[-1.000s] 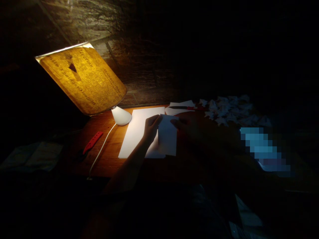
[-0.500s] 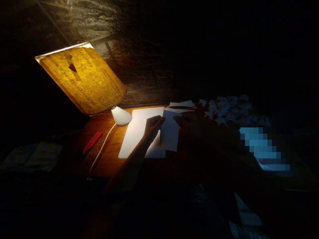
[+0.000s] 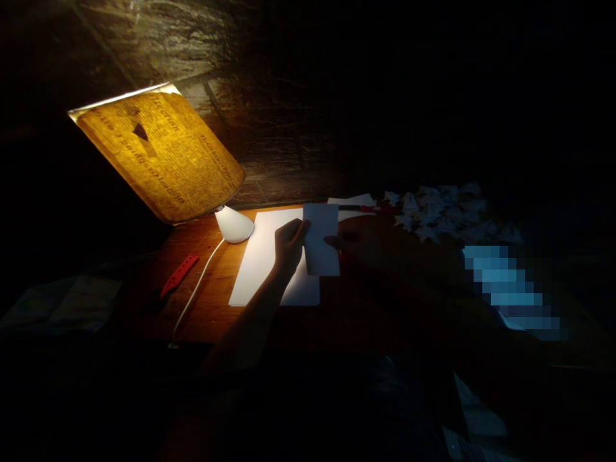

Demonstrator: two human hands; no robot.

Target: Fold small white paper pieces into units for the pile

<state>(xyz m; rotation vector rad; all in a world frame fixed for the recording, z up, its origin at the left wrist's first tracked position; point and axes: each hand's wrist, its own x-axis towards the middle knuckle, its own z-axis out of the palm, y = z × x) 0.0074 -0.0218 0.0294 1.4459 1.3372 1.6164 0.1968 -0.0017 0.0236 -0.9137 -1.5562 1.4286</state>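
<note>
A rectangular piece of white paper (image 3: pixel 321 240) is held up between my two hands, above the table. My left hand (image 3: pixel 289 244) pinches its left edge with the thumb on the near face. At the right edge, my right hand (image 3: pixel 351 240) grips the paper between thumb and fingers; most of that hand lies in shadow. Larger white sheets (image 3: pixel 262 256) lie flat on the wooden table beneath. Behind the held piece, a knife with a red handle (image 3: pixel 373 210) rests partly on another white paper (image 3: pixel 353 200).
A lit lamp (image 3: pixel 161 154) with a printed shade leans at the left, its white cord (image 3: pixel 197 279) running forward. A red-handled tool (image 3: pixel 179 276) lies beside the cord. Several folded paper pieces (image 3: pixel 433 212) are heaped at the right, near a glowing blurred-out screen (image 3: pixel 505 285).
The held paper has moved left and slightly up, and now stands straighter. My right hand has shifted left and a little lower along its edge.
</note>
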